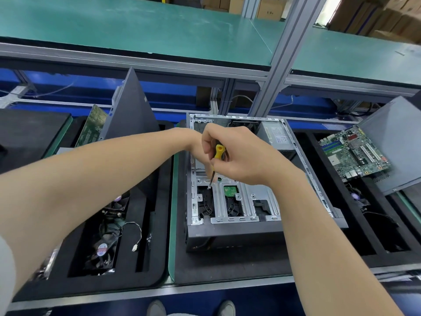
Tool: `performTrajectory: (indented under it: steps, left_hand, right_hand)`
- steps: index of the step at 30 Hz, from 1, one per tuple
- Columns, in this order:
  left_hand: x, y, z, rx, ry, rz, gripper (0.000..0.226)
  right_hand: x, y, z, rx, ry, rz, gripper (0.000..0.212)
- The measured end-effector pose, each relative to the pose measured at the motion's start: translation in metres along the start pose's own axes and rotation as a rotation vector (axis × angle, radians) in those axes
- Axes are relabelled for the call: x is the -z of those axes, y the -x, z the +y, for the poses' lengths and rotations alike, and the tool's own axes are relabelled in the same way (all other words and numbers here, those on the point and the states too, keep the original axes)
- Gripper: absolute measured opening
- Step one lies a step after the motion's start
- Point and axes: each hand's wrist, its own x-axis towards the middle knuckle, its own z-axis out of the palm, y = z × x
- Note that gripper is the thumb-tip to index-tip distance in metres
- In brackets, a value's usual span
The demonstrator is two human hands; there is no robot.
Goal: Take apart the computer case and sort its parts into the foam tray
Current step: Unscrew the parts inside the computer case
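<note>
Unscrewing inside the open computer case [239, 206], dead centre.
My right hand [234, 156] grips a yellow screwdriver [218, 152], tip on a chassis screw [209, 187] to free it; left hand [196, 144] hidden behind, grip unclear. Foam tray [145, 258] at 8 o'clock.

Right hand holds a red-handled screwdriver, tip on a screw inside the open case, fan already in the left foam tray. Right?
No: the screwdriver handle is yellow, not red, per the head view. Otherwise right: the right hand holds it, tip on a screw inside the open case, fan in the left foam tray.
</note>
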Motion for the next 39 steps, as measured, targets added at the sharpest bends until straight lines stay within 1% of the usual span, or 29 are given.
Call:
performTrajectory:
  steps: [1, 3, 6, 9, 12, 15, 19, 22, 26, 29, 30, 33, 35, 39]
  left_hand:
    - [0.002, 0.0, 0.0, -0.073, 0.055, -0.026, 0.013]
    - [-0.002, 0.003, -0.015, -0.192, 0.195, 0.06, 0.013]
    - [-0.012, 0.01, -0.037, -0.301, 0.269, 0.167, 0.028]
    - [-0.023, 0.013, -0.046, -0.394, 0.315, 0.24, 0.028]
    - [-0.031, 0.014, -0.05, -0.394, 0.343, 0.312, 0.023]
    - [-0.04, 0.013, -0.047, -0.387, 0.37, 0.375, 0.023]
    - [-0.048, 0.009, -0.041, -0.376, 0.419, 0.424, 0.012]
    - [-0.05, 0.008, -0.04, -0.354, 0.407, 0.417, 0.006]
    - [-0.051, 0.001, -0.039, -0.37, 0.314, 0.509, 0.006]
    - [-0.05, -0.011, -0.03, -0.336, 0.33, 0.592, 0.004]
    - [-0.048, -0.015, -0.024, -0.319, 0.382, 0.605, 0.004]
    - [-0.041, -0.032, 0.001, -0.297, 0.62, 0.578, 0.005]
    - [-0.038, -0.044, 0.027, -0.284, 0.725, 0.587, 0.004]
    - [-0.031, -0.069, 0.1, -0.296, 1.062, 0.591, 0.013]
  right_hand:
    - [0.002, 0.001, 0.002, -0.001, 0.005, 0.015, 0.025]
    - [0.005, 0.001, 0.005, -0.004, 0.01, 0.047, 0.024]
    - [0.009, -0.001, 0.01, -0.011, 0.019, 0.088, 0.024]
    - [0.013, -0.005, 0.012, -0.004, 0.029, 0.111, 0.021]
    - [0.015, -0.009, 0.015, -0.011, 0.031, 0.124, 0.025]
    - [0.014, -0.012, 0.017, -0.018, 0.047, 0.124, 0.026]
    - [0.012, -0.013, 0.017, -0.029, 0.044, 0.131, 0.027]
    - [0.01, -0.01, 0.018, -0.054, 0.055, 0.156, 0.025]
    - [0.011, 0.001, 0.022, -0.12, 0.098, 0.213, 0.017]
    - [0.014, 0.019, 0.028, -0.209, 0.104, 0.284, 0.017]
    - [0.015, 0.026, 0.031, -0.248, 0.105, 0.301, 0.017]
    - [0.016, 0.054, 0.043, -0.362, 0.104, 0.326, 0.016]
    - [0.016, 0.075, 0.055, -0.432, 0.089, 0.35, 0.018]
    - [0.019, 0.116, 0.094, -0.553, 0.041, 0.391, 0.031]
